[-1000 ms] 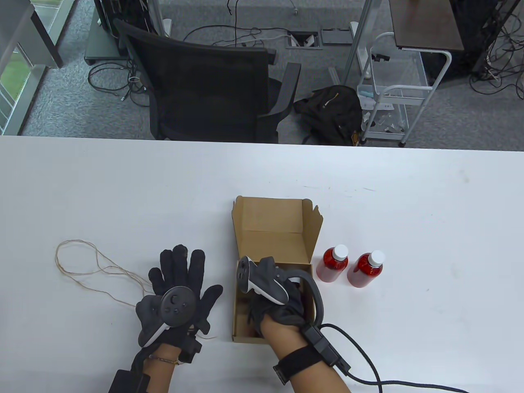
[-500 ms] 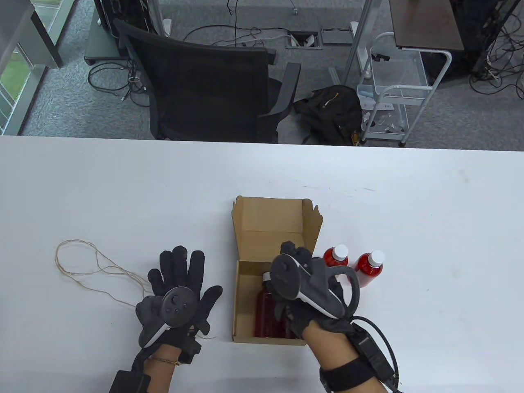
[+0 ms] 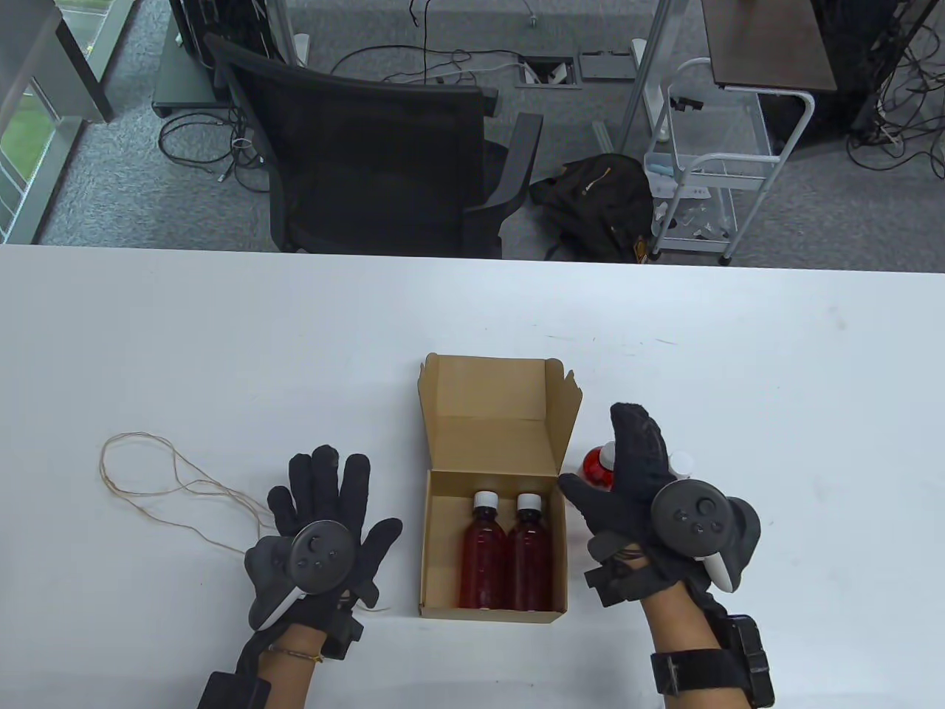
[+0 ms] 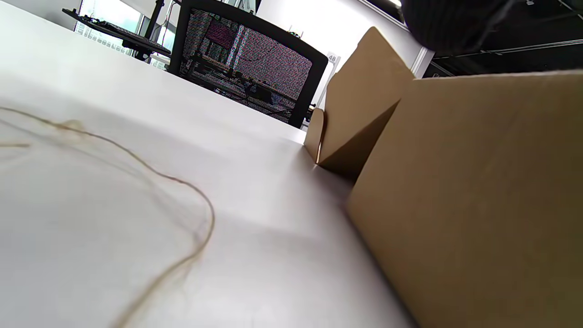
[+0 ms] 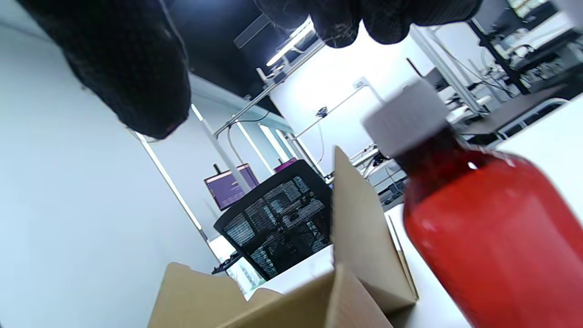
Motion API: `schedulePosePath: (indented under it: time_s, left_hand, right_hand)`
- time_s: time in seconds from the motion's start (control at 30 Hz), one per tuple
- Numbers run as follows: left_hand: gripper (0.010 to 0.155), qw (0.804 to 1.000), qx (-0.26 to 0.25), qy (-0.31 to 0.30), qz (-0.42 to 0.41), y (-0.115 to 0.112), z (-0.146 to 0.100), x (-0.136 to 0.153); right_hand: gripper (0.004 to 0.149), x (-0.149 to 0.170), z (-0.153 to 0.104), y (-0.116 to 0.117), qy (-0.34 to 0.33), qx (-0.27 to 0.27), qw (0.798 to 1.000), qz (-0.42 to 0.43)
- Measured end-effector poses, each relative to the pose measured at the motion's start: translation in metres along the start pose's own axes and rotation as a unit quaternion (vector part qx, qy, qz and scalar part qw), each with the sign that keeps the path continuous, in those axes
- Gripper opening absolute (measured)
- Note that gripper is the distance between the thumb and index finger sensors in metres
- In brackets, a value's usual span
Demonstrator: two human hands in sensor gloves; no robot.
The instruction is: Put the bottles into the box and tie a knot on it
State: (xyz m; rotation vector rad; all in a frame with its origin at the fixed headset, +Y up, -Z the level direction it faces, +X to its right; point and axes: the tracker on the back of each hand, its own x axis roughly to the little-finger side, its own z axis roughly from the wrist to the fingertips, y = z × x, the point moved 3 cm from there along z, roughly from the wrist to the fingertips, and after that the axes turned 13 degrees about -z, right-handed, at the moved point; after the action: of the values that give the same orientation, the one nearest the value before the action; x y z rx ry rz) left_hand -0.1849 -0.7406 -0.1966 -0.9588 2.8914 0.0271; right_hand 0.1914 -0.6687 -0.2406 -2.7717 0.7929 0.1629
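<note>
An open cardboard box sits at the table's front middle with its lid standing up behind. Two red bottles with white caps lie side by side inside it. My right hand hovers open just right of the box, fingers straight, above two more red bottles; only one red shoulder and a white cap show. In the right wrist view a red bottle stands close under my fingertips. My left hand lies flat and open on the table, left of the box.
A thin tan string lies in loops on the table left of my left hand, its end running under that hand; it also shows as the string beside the box wall. A black office chair stands beyond the far edge.
My right hand came out of the box, leaving a second bottle lying in it, and swung right to hover over the two standing bottles. The left hand stayed still.
</note>
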Motion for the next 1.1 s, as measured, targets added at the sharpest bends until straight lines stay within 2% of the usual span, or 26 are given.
schedulePosePath:
  time_s: [0.13, 0.37, 0.67, 0.87, 1.1]
  left_hand:
    - [0.094, 1.000, -0.001, 0.005, -0.004, 0.001, 0.001, 0.002]
    - [0.094, 1.000, 0.001, 0.008, -0.007, 0.001, 0.001, 0.003]
    - [0.094, 1.000, 0.006, 0.014, -0.008, 0.000, 0.003, 0.005]
    - [0.094, 1.000, 0.008, 0.015, -0.007, 0.000, 0.004, 0.006]
    - [0.094, 1.000, 0.009, 0.010, -0.005, -0.001, 0.003, 0.005]
  right_hand:
    - [0.098, 0.023, -0.003, 0.015, 0.043, 0.005, 0.999, 0.027]
    - [0.096, 0.039, -0.004, 0.039, 0.077, -0.017, 0.997, 0.022]
    - [0.086, 0.048, -0.004, 0.046, 0.102, 0.022, 0.994, 0.041]
    - [0.080, 0.053, -0.009, 0.055, 0.110, 0.005, 0.993, 0.036]
    - [0.081, 0.056, -0.017, 0.065, 0.125, -0.014, 0.990, 0.065]
